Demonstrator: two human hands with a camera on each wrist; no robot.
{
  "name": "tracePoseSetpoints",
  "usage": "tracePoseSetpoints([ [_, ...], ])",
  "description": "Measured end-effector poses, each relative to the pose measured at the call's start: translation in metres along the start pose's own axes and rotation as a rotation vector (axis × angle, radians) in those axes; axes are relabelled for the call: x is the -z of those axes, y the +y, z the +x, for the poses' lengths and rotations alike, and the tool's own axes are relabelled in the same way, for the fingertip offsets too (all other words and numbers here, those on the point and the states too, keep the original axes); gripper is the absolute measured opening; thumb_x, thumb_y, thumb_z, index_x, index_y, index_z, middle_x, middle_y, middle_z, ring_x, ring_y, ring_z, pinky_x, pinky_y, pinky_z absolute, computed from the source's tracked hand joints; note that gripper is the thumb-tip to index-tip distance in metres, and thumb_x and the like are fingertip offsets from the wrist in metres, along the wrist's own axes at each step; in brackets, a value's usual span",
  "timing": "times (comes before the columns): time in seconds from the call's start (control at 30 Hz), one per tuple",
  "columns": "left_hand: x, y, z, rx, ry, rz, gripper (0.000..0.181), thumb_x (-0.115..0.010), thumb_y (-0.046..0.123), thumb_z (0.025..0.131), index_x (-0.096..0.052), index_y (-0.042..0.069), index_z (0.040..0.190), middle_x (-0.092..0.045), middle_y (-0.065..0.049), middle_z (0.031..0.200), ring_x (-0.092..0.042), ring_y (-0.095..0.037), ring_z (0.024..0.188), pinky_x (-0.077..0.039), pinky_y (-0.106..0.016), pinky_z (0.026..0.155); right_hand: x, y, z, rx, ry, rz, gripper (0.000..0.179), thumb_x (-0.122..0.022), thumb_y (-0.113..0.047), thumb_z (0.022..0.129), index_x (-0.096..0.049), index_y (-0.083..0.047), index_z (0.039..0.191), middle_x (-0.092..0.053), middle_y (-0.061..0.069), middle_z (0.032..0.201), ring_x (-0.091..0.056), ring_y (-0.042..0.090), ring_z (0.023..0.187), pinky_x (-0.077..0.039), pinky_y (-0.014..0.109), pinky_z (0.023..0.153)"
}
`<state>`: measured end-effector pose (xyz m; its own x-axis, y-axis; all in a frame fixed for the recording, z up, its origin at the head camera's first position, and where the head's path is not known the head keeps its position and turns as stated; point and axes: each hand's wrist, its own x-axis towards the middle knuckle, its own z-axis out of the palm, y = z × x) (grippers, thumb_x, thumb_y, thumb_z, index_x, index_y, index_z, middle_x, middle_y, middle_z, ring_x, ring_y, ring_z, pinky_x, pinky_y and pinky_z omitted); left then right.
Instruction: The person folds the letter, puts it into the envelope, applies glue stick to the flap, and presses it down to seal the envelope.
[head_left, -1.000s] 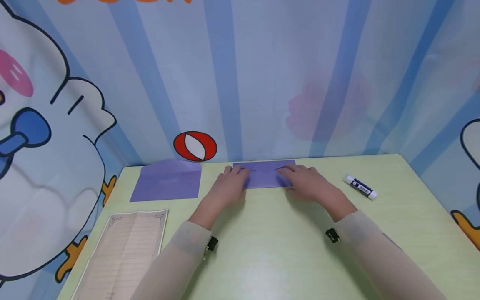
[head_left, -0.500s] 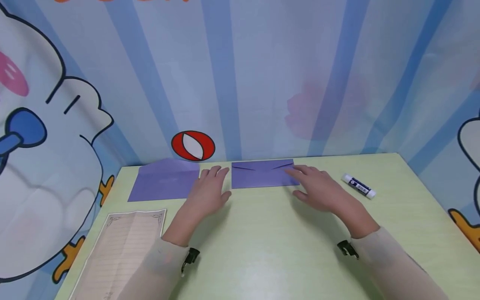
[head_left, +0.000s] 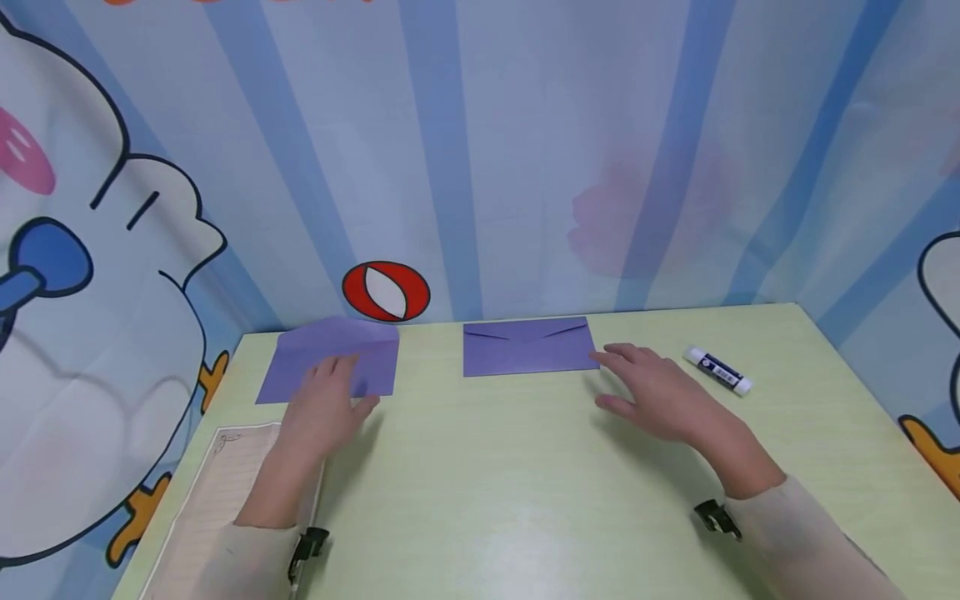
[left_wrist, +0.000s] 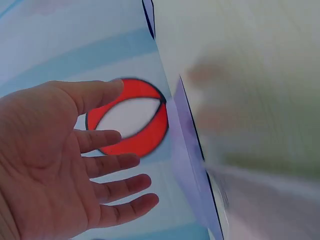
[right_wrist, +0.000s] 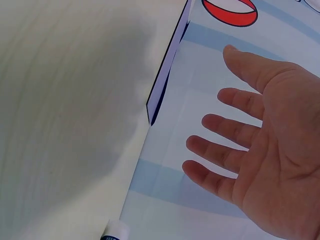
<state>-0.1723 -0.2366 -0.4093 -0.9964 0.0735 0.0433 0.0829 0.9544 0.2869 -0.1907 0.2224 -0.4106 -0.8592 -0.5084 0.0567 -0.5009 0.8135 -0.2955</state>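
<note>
In the head view a purple envelope (head_left: 528, 354) lies at the table's back edge with its flap folded down. To its left is a second purple envelope (head_left: 288, 362), flap raised toward the wall. My left hand (head_left: 321, 417) hovers over this left envelope's front edge, covering part of it. Its fingers are spread and hold nothing, as the left wrist view also shows. Just right of the folded envelope is my right hand (head_left: 663, 400), fingers extended and holding nothing. A glue stick (head_left: 717, 371) with white ends lies beyond it to the right.
A lined sheet of letter paper (head_left: 217, 500) with a decorated border lies at the table's left, partly under my left forearm in view. Behind the pale green table (head_left: 517, 483) stands a printed blue backdrop (head_left: 510, 167).
Both hands have come off the folded envelope, baring its flap. My left hand has moved left to the second envelope. My right hand has drawn back slightly to the right.
</note>
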Motion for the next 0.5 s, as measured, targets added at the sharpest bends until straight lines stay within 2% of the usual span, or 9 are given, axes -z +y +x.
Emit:
tracePoseSetpoints([
  [0.1, 0.005, -0.02, -0.007, 0.074, 0.007, 0.0, 0.075, -0.072, 0.029, 0.102, -0.038, -0.008, 0.157, -0.038, -0.036, 0.156, -0.036, -0.06, 0.14, -0.038, -0.074, 0.109, -0.002, 0.002, -0.002, -0.004, 0.002, 0.005, 0.063, -0.072, -0.031, 0.104, -0.05, -0.007, 0.157, -0.049, 0.024, 0.156, -0.048, 0.048, 0.142, -0.043, 0.066, 0.111],
  [0.27, 0.011, -0.052, -0.018, 0.173, 0.002, 0.002, 0.077, -0.07, 0.03, 0.101, -0.036, -0.012, 0.155, -0.035, -0.043, 0.153, -0.035, -0.066, 0.134, -0.041, -0.081, 0.097, -0.005, 0.003, -0.004, -0.019, -0.002, 0.013, 0.064, -0.073, -0.032, 0.103, -0.051, -0.007, 0.157, -0.05, 0.024, 0.156, -0.048, 0.048, 0.142, -0.043, 0.065, 0.111],
  [0.4, 0.015, -0.074, -0.028, 0.249, -0.034, -0.013, 0.08, -0.069, 0.033, 0.101, -0.033, -0.016, 0.154, -0.032, -0.046, 0.148, -0.031, -0.068, 0.132, -0.041, -0.082, 0.093, -0.006, 0.003, -0.006, -0.022, -0.001, 0.015, 0.063, -0.073, -0.033, 0.103, -0.052, -0.006, 0.156, -0.05, 0.024, 0.155, -0.048, 0.048, 0.142, -0.042, 0.065, 0.112],
  [0.5, 0.017, -0.088, -0.034, 0.309, -0.066, -0.018, 0.084, -0.068, 0.035, 0.101, -0.03, -0.019, 0.152, -0.029, -0.049, 0.147, -0.027, -0.07, 0.134, -0.039, -0.082, 0.096, -0.007, 0.002, -0.007, -0.013, 0.003, 0.016, 0.062, -0.072, -0.032, 0.103, -0.052, -0.006, 0.155, -0.051, 0.024, 0.155, -0.048, 0.049, 0.141, -0.042, 0.065, 0.111],
])
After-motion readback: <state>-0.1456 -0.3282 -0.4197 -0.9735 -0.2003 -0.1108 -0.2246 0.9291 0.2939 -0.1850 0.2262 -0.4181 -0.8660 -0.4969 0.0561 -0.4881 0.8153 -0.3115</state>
